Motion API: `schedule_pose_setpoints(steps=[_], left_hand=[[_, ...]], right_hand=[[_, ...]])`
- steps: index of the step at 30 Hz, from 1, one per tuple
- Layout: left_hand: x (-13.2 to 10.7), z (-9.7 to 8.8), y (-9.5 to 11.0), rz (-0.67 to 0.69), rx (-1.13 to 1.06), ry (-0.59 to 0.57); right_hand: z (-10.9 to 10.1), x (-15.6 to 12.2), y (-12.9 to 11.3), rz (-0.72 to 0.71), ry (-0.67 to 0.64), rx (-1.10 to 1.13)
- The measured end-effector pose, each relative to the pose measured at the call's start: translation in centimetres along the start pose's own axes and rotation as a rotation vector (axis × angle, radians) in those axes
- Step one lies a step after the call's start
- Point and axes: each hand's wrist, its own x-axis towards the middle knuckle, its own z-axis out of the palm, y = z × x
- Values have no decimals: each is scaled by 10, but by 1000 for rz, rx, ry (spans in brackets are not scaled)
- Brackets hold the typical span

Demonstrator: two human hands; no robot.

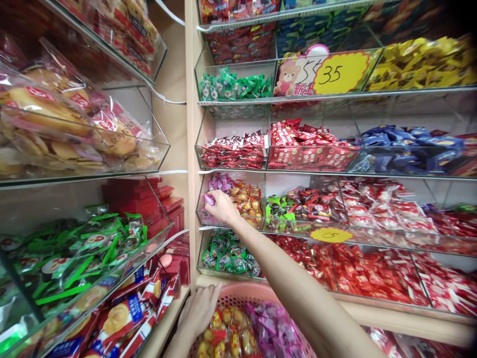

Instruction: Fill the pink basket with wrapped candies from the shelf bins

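Note:
My right hand (222, 206) reaches into the left compartment of a clear shelf bin, its fingers closed on a purple-wrapped candy (209, 200). Similar purple candies (219, 182) lie behind it, with gold-and-red wrapped candies (246, 196) to their right. Lower down, my left hand (198, 309) is closed at the left rim of a pink perforated basket (244, 289); some of its fingers are hidden. Inside the basket are gold-and-red packed candies (229, 330) on the left and purple-wrapped candies (274, 328) on the right.
Clear bins of wrapped sweets fill the shelves ahead, including green candies (231, 253) just under my right hand. A yellow price tag (331, 234) hangs on a bin front. On the left, angled shelves hold bagged crackers (112, 132) and green packets (93, 243). A wooden post (192, 149) separates the units.

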Motion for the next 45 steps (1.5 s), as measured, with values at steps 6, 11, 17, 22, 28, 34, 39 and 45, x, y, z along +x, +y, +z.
schedule_pose_setpoints(steps=[6, 11, 17, 22, 28, 34, 39, 45], left_hand=[[0, 2, 1, -8, 6, 11], [0, 0, 2, 0, 12, 11], [1, 1, 1, 7, 46, 3], [1, 4, -2, 34, 43, 8], [0, 2, 0, 6, 34, 17], [1, 6, -3, 16, 13, 30], [0, 5, -2, 1, -2, 31], [2, 2, -2, -5, 4, -18]], right_hand=[[-1, 0, -3, 70, -23, -2], [1, 1, -2, 89, -11, -29], [2, 3, -2, 142, -28, -74], [1, 4, -2, 124, -68, -112], [5, 3, 4, 58, 3, -68], [12, 10, 15, -5, 195, 68], [3, 10, 16, -47, 364, 228], [-34, -20, 3, -236, 446, 348]])
